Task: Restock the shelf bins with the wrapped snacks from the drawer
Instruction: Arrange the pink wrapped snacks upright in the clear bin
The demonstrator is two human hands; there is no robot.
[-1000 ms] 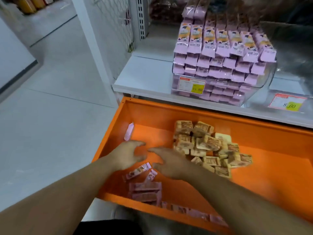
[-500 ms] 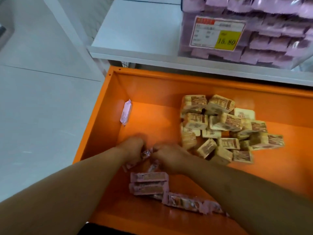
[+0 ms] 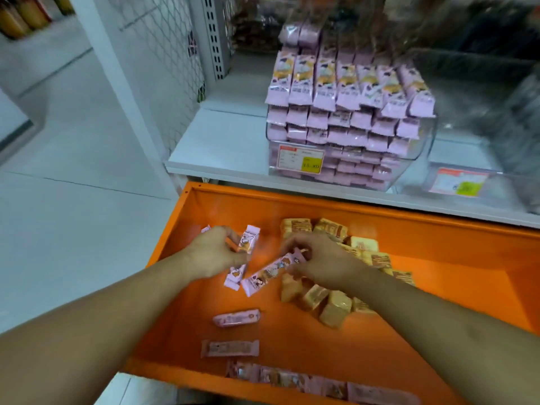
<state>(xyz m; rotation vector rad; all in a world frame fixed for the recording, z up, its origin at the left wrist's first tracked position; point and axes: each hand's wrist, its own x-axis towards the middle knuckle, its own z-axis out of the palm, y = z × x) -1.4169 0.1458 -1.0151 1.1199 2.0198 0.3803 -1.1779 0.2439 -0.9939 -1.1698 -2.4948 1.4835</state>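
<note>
The orange drawer [image 3: 438, 287] is pulled out below the white shelf [image 3: 222, 141]. My left hand [image 3: 213, 255] grips pink wrapped snack bars [image 3: 248, 241], one sticking up and one hanging below the fingers. My right hand [image 3: 318, 258] pinches one end of another pink bar [image 3: 268, 273], which slants down to the left. Both hands are lifted above the drawer floor. More pink bars [image 3: 236, 318] lie loose along the drawer's front. A clear shelf bin [image 3: 350, 141] is stacked high with the same pink bars.
A pile of tan wrapped blocks [image 3: 330, 302] sits in the drawer's middle, partly under my right arm. A second clear bin [image 3: 461, 182] with a price tag stands to the right on the shelf. A wire-mesh panel [image 3: 172, 68] and grey floor [image 3: 73, 214] lie to the left.
Both hands closed on pink bars near the drawer's front left and have lifted them off the drawer floor. The camera has tilted back up toward the shelf.
</note>
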